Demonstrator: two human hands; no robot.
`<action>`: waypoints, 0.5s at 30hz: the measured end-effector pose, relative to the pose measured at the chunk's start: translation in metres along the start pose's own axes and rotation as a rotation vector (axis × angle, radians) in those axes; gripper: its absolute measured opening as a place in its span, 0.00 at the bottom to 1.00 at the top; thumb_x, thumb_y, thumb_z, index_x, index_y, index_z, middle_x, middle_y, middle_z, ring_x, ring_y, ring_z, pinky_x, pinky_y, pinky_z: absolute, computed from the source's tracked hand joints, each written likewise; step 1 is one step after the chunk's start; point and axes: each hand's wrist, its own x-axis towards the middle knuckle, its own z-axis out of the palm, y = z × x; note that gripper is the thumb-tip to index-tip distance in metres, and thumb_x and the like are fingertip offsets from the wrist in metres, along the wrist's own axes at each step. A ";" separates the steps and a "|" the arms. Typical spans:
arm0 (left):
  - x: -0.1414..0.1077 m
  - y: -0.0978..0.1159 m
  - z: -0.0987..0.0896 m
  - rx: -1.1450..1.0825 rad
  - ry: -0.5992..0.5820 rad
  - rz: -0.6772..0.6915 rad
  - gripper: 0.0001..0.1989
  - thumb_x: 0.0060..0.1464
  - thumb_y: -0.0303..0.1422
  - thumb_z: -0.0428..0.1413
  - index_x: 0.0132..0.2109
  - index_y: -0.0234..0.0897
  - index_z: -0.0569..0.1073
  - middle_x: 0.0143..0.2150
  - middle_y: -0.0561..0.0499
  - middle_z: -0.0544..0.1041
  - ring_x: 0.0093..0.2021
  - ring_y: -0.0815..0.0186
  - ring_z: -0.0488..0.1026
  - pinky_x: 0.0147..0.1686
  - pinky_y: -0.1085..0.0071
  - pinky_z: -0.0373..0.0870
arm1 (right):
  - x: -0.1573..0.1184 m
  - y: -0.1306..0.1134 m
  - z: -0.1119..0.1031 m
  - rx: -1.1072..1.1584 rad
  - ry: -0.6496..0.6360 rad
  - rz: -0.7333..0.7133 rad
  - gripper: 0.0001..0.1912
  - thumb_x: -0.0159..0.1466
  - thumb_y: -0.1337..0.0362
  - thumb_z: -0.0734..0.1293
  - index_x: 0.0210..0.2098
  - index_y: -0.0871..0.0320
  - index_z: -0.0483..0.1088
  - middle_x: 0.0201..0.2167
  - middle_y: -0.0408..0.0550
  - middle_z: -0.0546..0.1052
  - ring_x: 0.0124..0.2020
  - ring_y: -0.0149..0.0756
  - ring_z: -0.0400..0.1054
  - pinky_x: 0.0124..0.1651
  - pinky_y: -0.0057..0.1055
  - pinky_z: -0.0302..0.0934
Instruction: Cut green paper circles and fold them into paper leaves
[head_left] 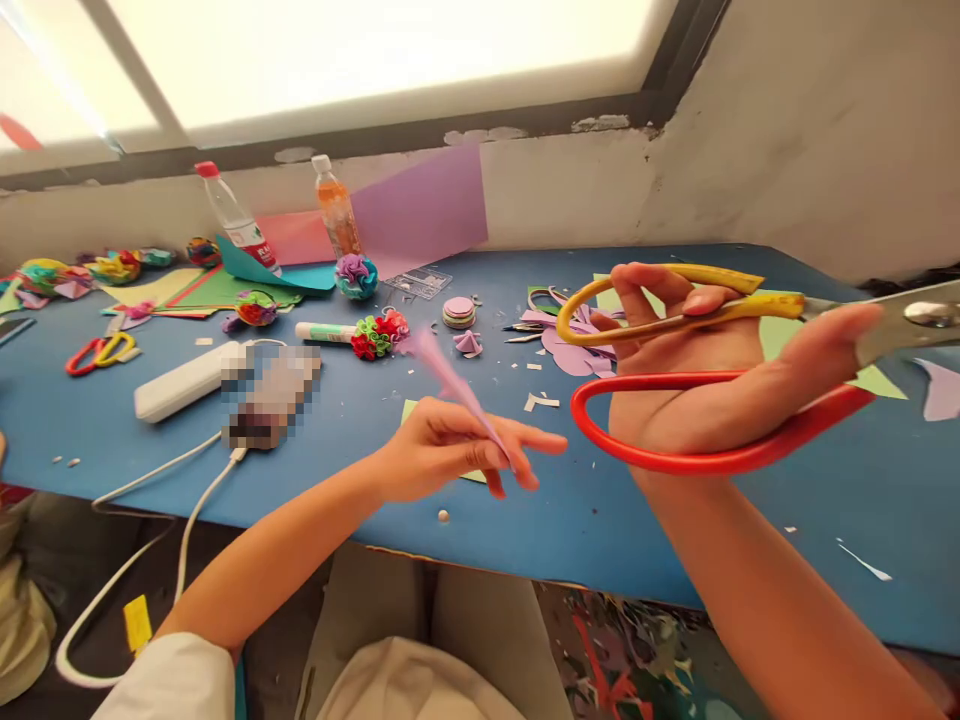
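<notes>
Between the fingers of my left hand [442,450] is a thin piece of purple paper [457,385], seen nearly edge-on and blurred at its upper end. My right hand [690,370] holds a pair of scissors [652,463] raised over the table's right side. One handle loop is red, the other yellow, and the metal blades point right, running out of view. Beyond my hands lie purple paper scraps [574,352], a small stack of round paper pieces [459,312] and a folded purple paper piece [467,343]. Light green paper [409,410] is partly hidden behind my left hand.
On the blue table [525,540] are a phone [281,400] with a cable, a white power bank [187,382], a glue stick [326,331] and other scissors [101,352]. Two bottles [241,225] stand by the wall near paper flower balls [356,277] and coloured sheets [427,210].
</notes>
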 end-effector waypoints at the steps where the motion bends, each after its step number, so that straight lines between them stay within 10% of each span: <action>1: 0.001 0.001 -0.002 -0.161 -0.025 -0.093 0.25 0.54 0.55 0.47 0.29 0.36 0.67 0.44 0.43 0.78 0.29 0.66 0.76 0.21 0.72 0.71 | 0.005 0.005 -0.001 -0.022 0.015 -0.006 0.19 0.62 0.45 0.50 0.25 0.51 0.54 0.33 0.48 0.70 0.50 0.43 0.68 0.50 0.46 0.64; 9: 0.014 0.011 -0.007 -0.517 0.162 -0.314 0.38 0.30 0.64 0.57 0.24 0.38 0.45 0.20 0.58 0.59 0.19 0.75 0.62 0.21 0.72 0.69 | 0.019 0.039 -0.014 -0.214 0.044 -0.095 0.18 0.59 0.44 0.58 0.32 0.52 0.57 0.42 0.52 0.71 0.50 0.42 0.68 0.51 0.43 0.62; 15: 0.018 0.009 -0.014 -0.556 0.188 -0.345 0.31 0.33 0.60 0.59 0.24 0.37 0.58 0.17 0.61 0.55 0.17 0.77 0.56 0.26 0.70 0.69 | 0.035 0.036 -0.034 -0.606 -0.058 -0.064 0.23 0.61 0.41 0.51 0.34 0.54 0.62 0.38 0.54 0.73 0.42 0.42 0.71 0.43 0.39 0.65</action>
